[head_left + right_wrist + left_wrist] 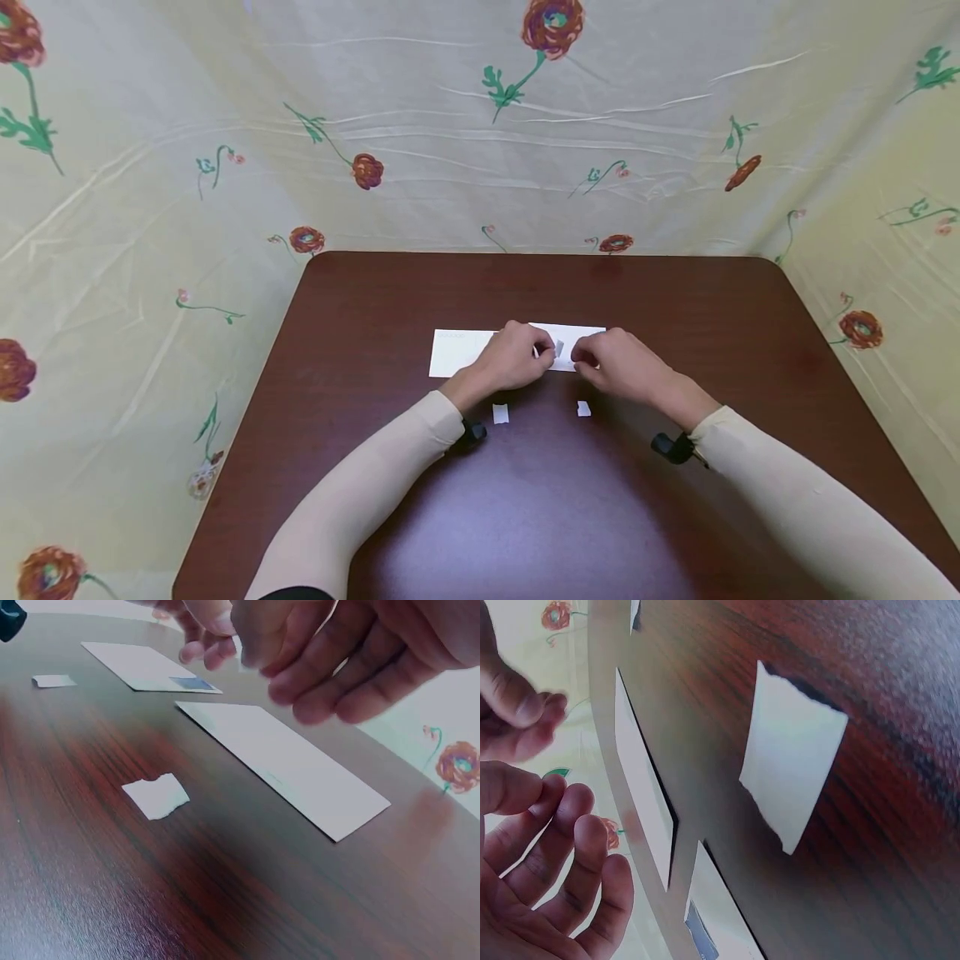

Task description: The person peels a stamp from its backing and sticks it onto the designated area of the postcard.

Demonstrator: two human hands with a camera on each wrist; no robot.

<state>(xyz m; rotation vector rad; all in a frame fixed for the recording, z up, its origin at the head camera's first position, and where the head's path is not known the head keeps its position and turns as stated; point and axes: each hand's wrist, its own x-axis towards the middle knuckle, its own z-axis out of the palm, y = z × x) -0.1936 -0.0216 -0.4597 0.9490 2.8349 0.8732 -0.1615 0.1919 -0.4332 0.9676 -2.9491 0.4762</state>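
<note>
My left hand [512,357] is over the inner ends of two white cards, its thumb and index finger pinching a small greyish scrap [559,348]. Opposite it, close by, my right hand [622,363] has its fingers bent and thumb near the index finger; I cannot tell whether it holds anything. Beneath the hands lie the left card [456,353] and the right card [292,765]. A blue-grey patch [193,683] marks one end of the left card, hidden by my hand in the head view. Two small white torn pieces, one left [501,414] and one right [584,408], lie nearer me.
The dark brown wooden table [540,517] has rounded far corners. Floral cloth [420,108] hangs behind and at both sides. Dark wrist devices show at the left cuff [471,435] and the right cuff [672,447].
</note>
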